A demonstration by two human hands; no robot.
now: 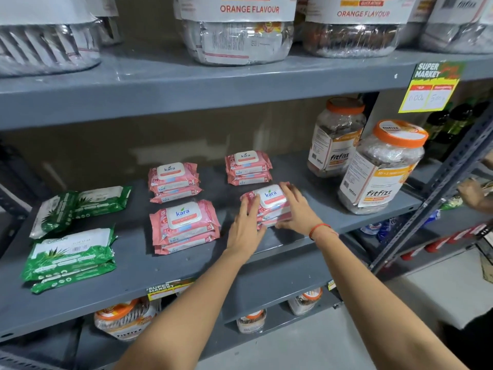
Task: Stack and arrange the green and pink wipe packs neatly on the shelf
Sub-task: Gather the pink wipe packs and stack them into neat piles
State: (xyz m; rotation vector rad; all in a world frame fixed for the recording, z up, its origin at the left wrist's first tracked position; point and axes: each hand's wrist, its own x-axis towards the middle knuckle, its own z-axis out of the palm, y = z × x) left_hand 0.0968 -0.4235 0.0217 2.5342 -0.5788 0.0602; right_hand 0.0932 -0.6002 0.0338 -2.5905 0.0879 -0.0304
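Pink wipe packs (184,225): "kara", "25". Jars (381,169): "fitfizz". Upper tubs (237,30): "ORANGE FLAVOUR". Yellow tag (433,88) on upper shelf's front edge: "SUPER MARKET"; handwritten prices unclear.

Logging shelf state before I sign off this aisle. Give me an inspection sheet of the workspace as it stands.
Surface: grey metal shelf, bare between stacks.
Job's things: four pink wipe stacks; green packs at left, rear green pack tilted.
Clutter: two orange-lidded jars at right.
Grippers: left hand and right hand flank the front-right pink stack.
Cables: nothing seen.
Surroundings: price tag, another person's hand.
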